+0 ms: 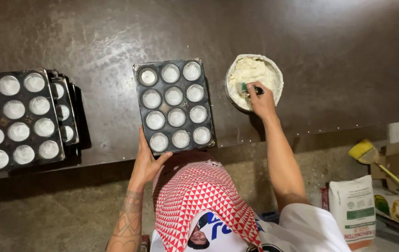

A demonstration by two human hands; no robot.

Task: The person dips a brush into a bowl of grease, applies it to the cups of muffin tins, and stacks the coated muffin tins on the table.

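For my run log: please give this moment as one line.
left hand: holds muffin tray corner | right hand: brush in bowl

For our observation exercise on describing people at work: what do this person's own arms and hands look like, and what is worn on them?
Both forearms are bare, with no gloves, watch or rings visible. The left forearm carries dark geometric tattoo patterns below the left hand. The right hand leads to an arm with no markings in view, ending at a short white sleeve by the shoulder.

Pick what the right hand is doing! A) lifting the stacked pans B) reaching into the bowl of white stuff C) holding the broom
B: the right hand grips a small tool inside the bowl of white mixture, while the left hand holds the muffin pan.
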